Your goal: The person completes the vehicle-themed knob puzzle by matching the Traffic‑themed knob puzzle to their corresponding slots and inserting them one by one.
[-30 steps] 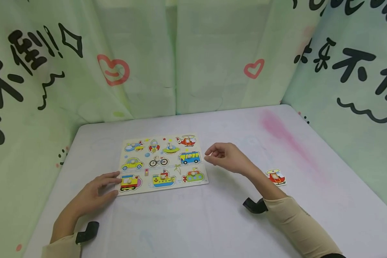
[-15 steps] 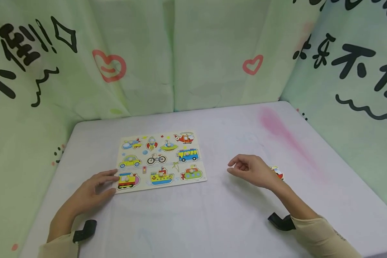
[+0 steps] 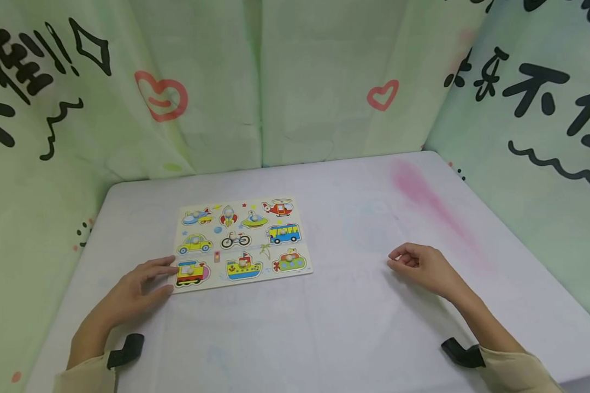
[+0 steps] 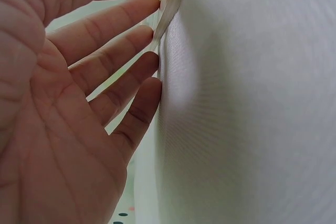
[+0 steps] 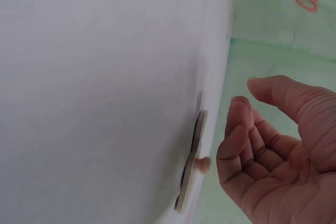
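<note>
A flat puzzle board [image 3: 307, 268] with colourful vehicle pictures lies left of the middle of the table. My left hand [image 3: 130, 293] rests at the board's left edge, fingers spread and only slightly bent. In the left wrist view its fingertips are beside the board's edge [image 4: 172, 11]. My right hand [image 3: 425, 268] hovers at the right with fingers loosely curled and a gap between thumb and index finger. Just below it, the right wrist view shows a thin puzzle piece [image 5: 191, 162] edge-on with a small round knob, apart from the fingers. The hand hides this piece in the head view.
The table [image 3: 354, 327] has a white cloth with a pink smear [image 3: 430, 202] at the back right. Pale green curtains [image 3: 314, 82] with writing and hearts stand behind and at both sides. A black wrist mount sits on each forearm.
My right hand has moved right from beside the board to over the loose red helicopter piece, which it now covers in the head view. My left hand stays at the board.
</note>
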`<state>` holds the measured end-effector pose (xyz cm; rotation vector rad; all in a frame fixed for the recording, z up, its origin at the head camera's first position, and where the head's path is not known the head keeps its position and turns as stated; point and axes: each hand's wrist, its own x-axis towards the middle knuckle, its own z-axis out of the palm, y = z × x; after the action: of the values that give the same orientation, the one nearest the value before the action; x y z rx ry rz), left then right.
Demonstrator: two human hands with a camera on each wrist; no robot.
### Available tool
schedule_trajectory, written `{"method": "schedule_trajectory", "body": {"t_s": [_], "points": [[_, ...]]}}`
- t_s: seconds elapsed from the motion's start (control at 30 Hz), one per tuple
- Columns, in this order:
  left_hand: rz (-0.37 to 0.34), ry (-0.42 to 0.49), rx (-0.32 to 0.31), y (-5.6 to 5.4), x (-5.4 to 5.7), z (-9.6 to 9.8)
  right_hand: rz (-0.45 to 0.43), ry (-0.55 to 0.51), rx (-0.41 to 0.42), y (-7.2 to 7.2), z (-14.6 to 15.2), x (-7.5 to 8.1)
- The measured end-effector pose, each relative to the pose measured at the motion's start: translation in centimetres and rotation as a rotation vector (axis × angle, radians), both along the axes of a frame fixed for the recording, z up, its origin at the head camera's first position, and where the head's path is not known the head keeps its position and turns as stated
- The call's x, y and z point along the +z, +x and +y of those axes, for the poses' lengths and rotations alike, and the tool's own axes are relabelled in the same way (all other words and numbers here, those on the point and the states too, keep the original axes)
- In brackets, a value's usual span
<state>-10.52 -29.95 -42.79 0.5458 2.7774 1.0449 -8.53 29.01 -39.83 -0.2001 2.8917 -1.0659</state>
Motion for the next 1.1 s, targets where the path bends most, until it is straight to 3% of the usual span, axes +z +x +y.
{"method": "schedule_trajectory", "body": {"t_s": [0.23, 0.37, 0.87, 1.1], "points": [[0.050, 0.013, -0.013, 0.0, -0.2, -0.1, 0.029, 0.086, -0.051, 0.1, 2.6, -0.7], [0.033, 0.012, -0.011, 0.0, -0.2, -0.2, 0.038, 0.107, -0.041, -0.1, 3.2, -0.7], [0.024, 0.003, -0.003, 0.0, -0.2, -0.2, 0.003, 0.120, -0.030, -0.7, 3.7, -0.8], [0.056, 0.031, -0.023, 0.0, -0.4, -0.2, 0.000, 0.118, -0.018, -0.8, 3.4, -0.6]]}}
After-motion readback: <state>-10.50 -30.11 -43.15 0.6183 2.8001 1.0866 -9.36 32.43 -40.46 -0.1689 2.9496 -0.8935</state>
